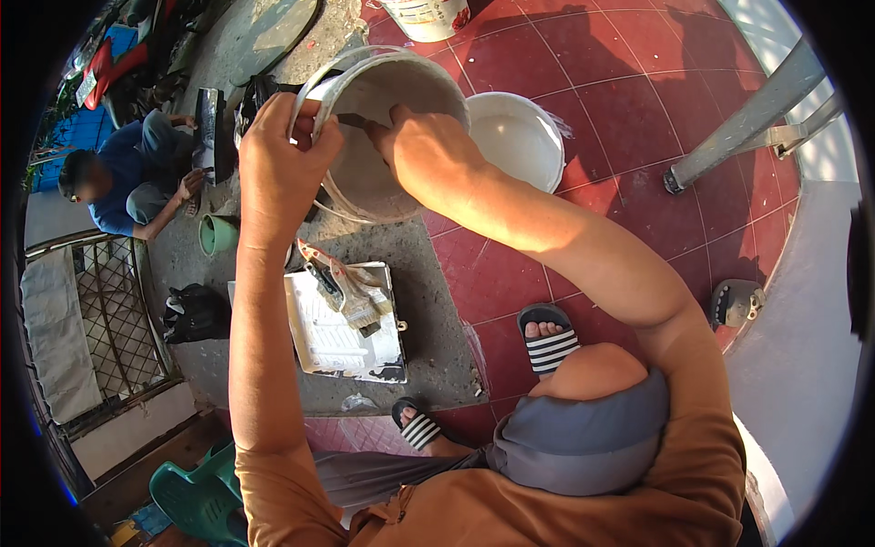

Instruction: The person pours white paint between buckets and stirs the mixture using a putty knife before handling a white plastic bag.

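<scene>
A whitish bucket [401,77], its inside coated grey, is held tilted with its mouth toward me. My left hand [283,150] is closed on the bucket's rim at the left. Inside the mouth, my right hand [417,150] grips a dark flat scraper [354,120], whose blade points toward the left wall. Most of its handle is hidden in my fist. Just right of this bucket stands a second white bucket [519,137] with a pale inside. Below my hands lies a white-smeared paint tray [342,351], with paintbrushes [351,296] resting across it.
Red tiles [592,128] meet rough concrete [428,365] below the buckets. Metal legs [747,118] stand at the right. Another white bucket [428,18] is at the top. At the left, a co-worker [128,178] crouches beside a green pot [217,234]. A green plastic chair [196,492] is lower left.
</scene>
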Demonstrator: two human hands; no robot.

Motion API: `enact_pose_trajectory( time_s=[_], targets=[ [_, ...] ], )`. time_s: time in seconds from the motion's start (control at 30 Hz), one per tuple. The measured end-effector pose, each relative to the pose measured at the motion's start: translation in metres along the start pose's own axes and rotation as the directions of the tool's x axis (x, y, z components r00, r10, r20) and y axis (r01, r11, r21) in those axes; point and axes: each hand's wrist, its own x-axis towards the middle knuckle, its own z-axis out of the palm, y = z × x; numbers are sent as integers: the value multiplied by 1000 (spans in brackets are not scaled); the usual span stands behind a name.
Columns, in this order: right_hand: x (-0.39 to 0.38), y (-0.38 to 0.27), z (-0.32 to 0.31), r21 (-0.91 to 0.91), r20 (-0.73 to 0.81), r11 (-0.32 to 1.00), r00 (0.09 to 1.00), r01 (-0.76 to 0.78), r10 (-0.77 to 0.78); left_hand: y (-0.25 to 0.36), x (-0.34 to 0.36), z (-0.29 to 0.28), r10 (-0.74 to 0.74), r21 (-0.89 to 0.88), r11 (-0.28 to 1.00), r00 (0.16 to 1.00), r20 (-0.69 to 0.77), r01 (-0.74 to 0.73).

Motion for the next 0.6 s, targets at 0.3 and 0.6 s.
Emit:
enact_pose_trajectory(
  time_s=[0.3, 0.6],
  targets=[
    [-10, 0, -19, -45, 139, 996, 988, 78, -71, -8, 1, 0, -1, 19, 1000, 1000, 4, 1],
    [25, -8, -10, -9, -71, 999, 996, -54, 53, -11, 3, -2, -1, -10, 1000, 999, 52, 1]
  ],
)
